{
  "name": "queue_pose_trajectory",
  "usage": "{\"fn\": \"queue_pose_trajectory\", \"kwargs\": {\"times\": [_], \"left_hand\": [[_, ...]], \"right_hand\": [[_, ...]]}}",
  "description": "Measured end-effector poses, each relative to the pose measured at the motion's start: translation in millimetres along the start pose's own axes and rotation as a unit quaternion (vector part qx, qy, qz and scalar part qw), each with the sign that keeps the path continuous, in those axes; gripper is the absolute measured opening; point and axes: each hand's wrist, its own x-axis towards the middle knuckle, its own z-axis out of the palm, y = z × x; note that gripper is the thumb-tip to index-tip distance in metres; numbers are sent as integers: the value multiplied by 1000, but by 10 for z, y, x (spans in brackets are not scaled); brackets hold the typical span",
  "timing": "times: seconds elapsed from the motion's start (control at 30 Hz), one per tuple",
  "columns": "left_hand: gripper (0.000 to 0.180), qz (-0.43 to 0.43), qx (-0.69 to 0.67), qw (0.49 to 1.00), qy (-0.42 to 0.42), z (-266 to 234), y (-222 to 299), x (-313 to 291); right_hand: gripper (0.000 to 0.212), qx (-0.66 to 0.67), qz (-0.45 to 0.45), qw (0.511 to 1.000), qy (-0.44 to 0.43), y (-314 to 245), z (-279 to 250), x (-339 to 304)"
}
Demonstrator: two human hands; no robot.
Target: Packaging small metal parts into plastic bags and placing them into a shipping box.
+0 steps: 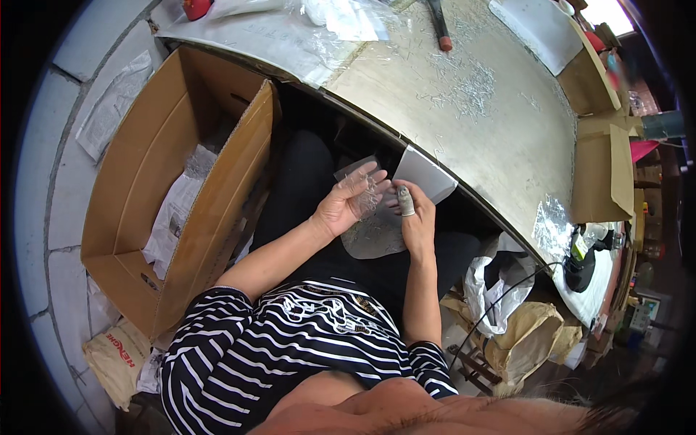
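Note:
My left hand (339, 206) is palm up over my lap, closed on a small clear plastic bag (370, 194). Thin, shiny metal pieces show through the bag, too fine for me to name their kind. To its right is my right hand (417, 221), with a pale covering on the thumb. Its fingers are curled in toward the bag, and what they pinch, if anything, is too small to make out. Below both hands a grey sheet or shallow pan (373, 243) lies on my lap with more fine pieces on it. A white panel (428, 176) slants from the table edge behind my right hand.
Many loose metal pieces (467, 90) lie across the worktable (391, 83), near a dark-handled tool (439, 25). A large open cardboard box (138, 181) stands at my left with papers inside. White bags (496, 290) and a brown paper sack (525, 341) sit at my right.

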Motion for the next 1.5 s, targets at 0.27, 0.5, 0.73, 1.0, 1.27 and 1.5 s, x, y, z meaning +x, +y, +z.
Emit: {"fn": "queue_pose_trajectory", "kwargs": {"times": [0.27, 0.5, 0.73, 1.0, 1.27, 1.5], "left_hand": [[36, -8, 14, 1000, 12, -1, -6, 8], [35, -32, 4, 999, 4, -44, -25, 26], [45, -70, -5, 997, -41, 5, -110, -33], [47, -63, 64, 995, -38, 32, -207, 83], [48, -96, -11, 987, -128, -5, -3, 2], [37, -125, 43, 990, -44, -189, -142, 88]], "right_hand": [[15, -33, 36, 999, 24, 82, -5, 68], [8, -182, -10, 983, -26, -210, -232, 110], [14, -262, -45, 959, -99, -330, -158, 186], [24, -56, -21, 998, -17, 65, -248, -41], [15, -34, -102, 994, 0, -379, -1017, -126], [16, -315, -68, 874, 363, -97, -2579, -117]]}}
